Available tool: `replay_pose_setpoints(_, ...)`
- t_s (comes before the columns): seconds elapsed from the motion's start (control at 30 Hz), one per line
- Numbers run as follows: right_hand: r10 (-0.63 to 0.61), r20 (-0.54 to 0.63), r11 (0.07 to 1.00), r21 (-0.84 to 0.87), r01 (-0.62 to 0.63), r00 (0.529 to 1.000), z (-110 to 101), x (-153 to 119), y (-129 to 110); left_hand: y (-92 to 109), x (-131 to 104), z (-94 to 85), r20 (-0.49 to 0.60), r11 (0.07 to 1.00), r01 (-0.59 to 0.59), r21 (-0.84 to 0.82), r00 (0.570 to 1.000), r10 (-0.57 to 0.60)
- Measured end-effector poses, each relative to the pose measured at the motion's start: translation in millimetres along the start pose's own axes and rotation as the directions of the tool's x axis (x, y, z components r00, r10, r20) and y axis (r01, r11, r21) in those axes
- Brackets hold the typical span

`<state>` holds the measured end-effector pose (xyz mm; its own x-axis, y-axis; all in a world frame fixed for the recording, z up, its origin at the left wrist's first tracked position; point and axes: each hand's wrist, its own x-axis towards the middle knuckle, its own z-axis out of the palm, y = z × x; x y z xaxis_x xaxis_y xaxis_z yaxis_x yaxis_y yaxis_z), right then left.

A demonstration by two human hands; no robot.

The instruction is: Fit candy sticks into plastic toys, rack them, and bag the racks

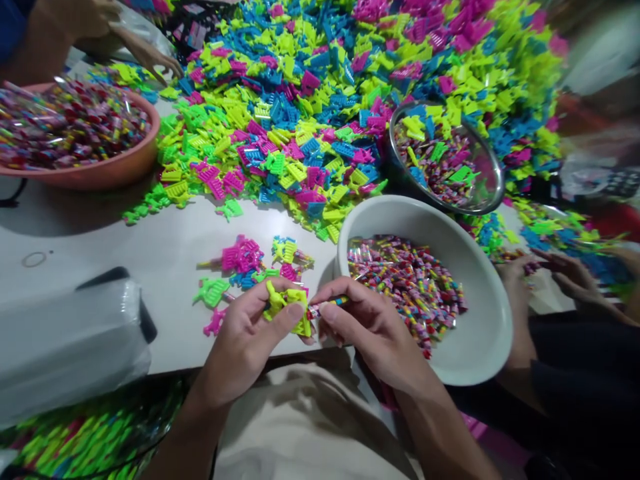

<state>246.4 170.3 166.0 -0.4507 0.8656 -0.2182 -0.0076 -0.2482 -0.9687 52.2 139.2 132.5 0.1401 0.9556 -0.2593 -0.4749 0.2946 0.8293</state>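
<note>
Between the thumb and fingers of my left hand point(257, 330) are yellow plastic pieces point(287, 304), shaped like small toy figures with slotted bodies. My right hand point(373, 327) pinches a small patterned stick point(327, 306) with a wrapped look, its end up against the yellow pieces. I cannot tell whether the stick is inserted. Just beyond my hands lies a small group of pink, green, blue and yellow pieces point(243, 254), some with sticks in them. To the right stands a white bowl point(493, 320) full of similar patterned sticks point(407, 283).
A large heap of coloured plastic pieces point(300, 127) covers the back of the table point(170, 253). A metal bowl point(495, 180) and an orange basin point(115, 170) hold sticks. A plastic-wrapped block point(70, 347) lies left. Other people's hands point(570, 277) work at right and far left.
</note>
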Motion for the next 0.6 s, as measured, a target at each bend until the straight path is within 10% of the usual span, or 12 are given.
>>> replay_pose_setpoints(0.27, -0.163, -0.017, 0.945, -0.292, 0.151, 0.986, 1, -11, 6, 4, -6, 7.7, -0.051, 0.997, 0.017, 0.071, 0.999, -0.013)
replay_pose_setpoints(0.6, -0.083, 0.091, 0.978, -0.186, 0.098, 0.992, -6, -10, 13, 2, -7, 8.8, -0.090, 0.993, 0.105, -0.053, 0.990, -0.109)
